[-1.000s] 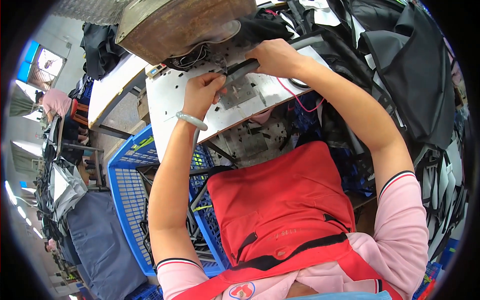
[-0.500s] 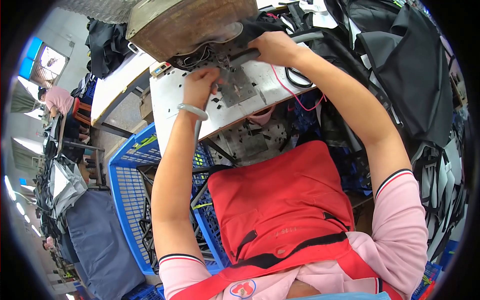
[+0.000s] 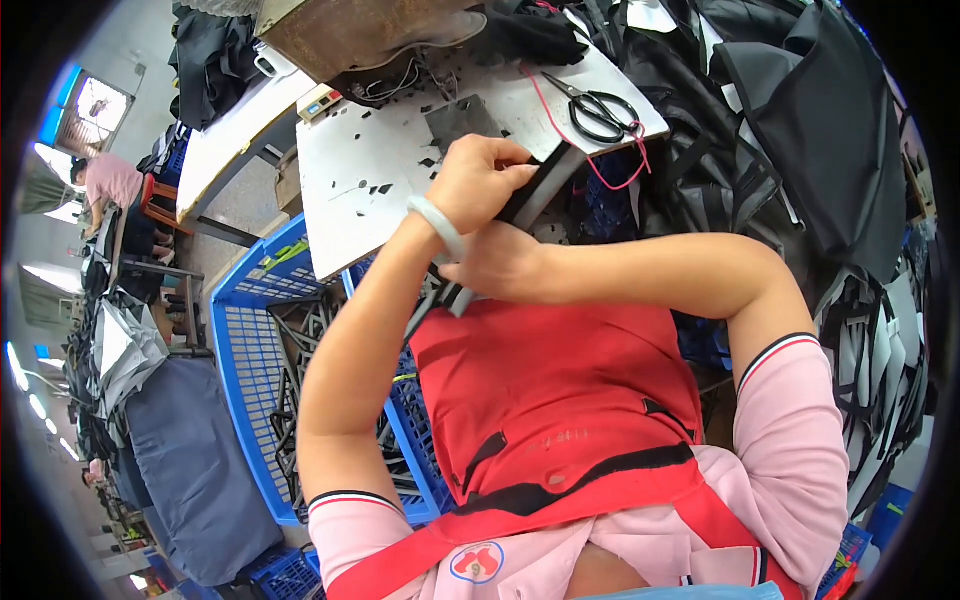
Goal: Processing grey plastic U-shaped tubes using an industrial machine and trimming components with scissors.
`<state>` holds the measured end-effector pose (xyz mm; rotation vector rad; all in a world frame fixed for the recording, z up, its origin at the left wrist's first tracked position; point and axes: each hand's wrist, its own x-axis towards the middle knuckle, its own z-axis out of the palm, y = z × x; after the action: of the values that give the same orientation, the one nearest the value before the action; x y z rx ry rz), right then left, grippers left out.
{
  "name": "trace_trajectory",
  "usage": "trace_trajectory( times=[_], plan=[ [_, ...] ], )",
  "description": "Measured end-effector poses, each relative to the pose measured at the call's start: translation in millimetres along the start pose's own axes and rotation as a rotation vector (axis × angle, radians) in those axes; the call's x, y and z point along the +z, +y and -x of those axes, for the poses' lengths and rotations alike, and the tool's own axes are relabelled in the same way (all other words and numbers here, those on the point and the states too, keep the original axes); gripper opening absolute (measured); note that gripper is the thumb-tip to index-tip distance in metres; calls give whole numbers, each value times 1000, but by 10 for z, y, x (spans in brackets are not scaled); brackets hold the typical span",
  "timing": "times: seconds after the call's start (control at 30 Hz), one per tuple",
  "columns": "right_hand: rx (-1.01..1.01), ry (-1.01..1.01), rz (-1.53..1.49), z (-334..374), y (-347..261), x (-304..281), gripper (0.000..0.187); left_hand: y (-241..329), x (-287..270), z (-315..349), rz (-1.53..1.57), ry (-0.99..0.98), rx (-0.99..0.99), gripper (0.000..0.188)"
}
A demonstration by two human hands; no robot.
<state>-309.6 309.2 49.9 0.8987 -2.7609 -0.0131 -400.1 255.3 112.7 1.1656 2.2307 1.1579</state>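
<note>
A long black-and-grey fabric strip (image 3: 541, 190) runs slantwise from the table's front edge down toward my lap. My left hand (image 3: 480, 182), with a pale bangle at its wrist, pinches the strip near the table edge. Just below that wrist, crossing under it, my right hand (image 3: 500, 262) is closed around the strip's lower part; its fingers are partly hidden. Short strip ends (image 3: 458, 297) hang below my right hand over the red apron (image 3: 560, 370). On the white table (image 3: 345, 215), to the right, lie black-handled scissors (image 3: 600, 115) tied with a pink cord (image 3: 622, 183).
A worn brown metal machine housing (image 3: 350, 40) stands at the table's back, with small black scraps around it. Left of my lap, a blue basket (image 3: 258, 370) holds several dark strips. Black fabric (image 3: 815, 130) is heaped at right. Another person (image 3: 112, 182) works far left.
Both hands have come back from the machine toward my lap, bringing the strip along. My right hand has crossed under the left wrist, and the scissors have come into view.
</note>
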Motion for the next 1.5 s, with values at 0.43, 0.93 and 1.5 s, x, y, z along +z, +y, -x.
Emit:
trace_trajectory(
  times=[0.43,0.93,1.5],
  plan=[
    [269,-245,-244,472,887,-1390,33,-159,98,1092,-189,133,133,31],
    [470,-68,-377,625,1382,-1401,45,56,-383,403,377,63,-168,23],
    [443,87,-391,366,1890,-893,46,-332,-569,-160,476,90,-249,21]
  ],
)
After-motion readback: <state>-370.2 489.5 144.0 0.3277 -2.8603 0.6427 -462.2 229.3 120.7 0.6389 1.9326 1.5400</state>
